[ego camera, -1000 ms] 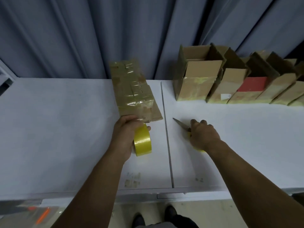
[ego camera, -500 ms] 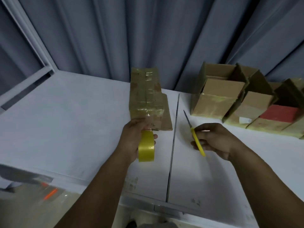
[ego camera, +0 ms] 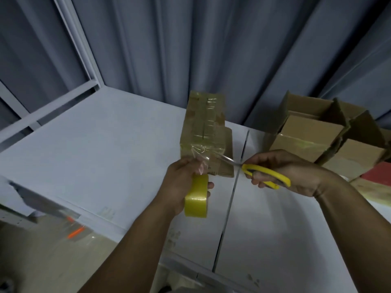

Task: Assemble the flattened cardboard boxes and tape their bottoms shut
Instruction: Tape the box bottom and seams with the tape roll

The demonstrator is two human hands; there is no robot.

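Observation:
A cardboard box (ego camera: 204,125) with clear tape across its upturned face stands on the white table (ego camera: 105,149). My left hand (ego camera: 179,182) grips a yellow tape roll (ego camera: 196,198) just in front of the box. A strip of clear tape (ego camera: 201,154) runs from the roll up to the box. My right hand (ego camera: 289,168) holds yellow-handled scissors (ego camera: 264,175). Their blades (ego camera: 227,160) point left and reach the tape strip at the box's near edge.
Several assembled open boxes (ego camera: 306,132) stand in a row at the right along the grey curtain (ego camera: 190,49). A red-faced box (ego camera: 378,172) is among them. A seam (ego camera: 230,199) splits the table. A metal frame (ego camera: 84,60) rises at the left.
My right hand has lifted the scissors off the table and brought the blades left to the tape strip. My left hand has pulled the roll slightly back from the box. The view has swung left.

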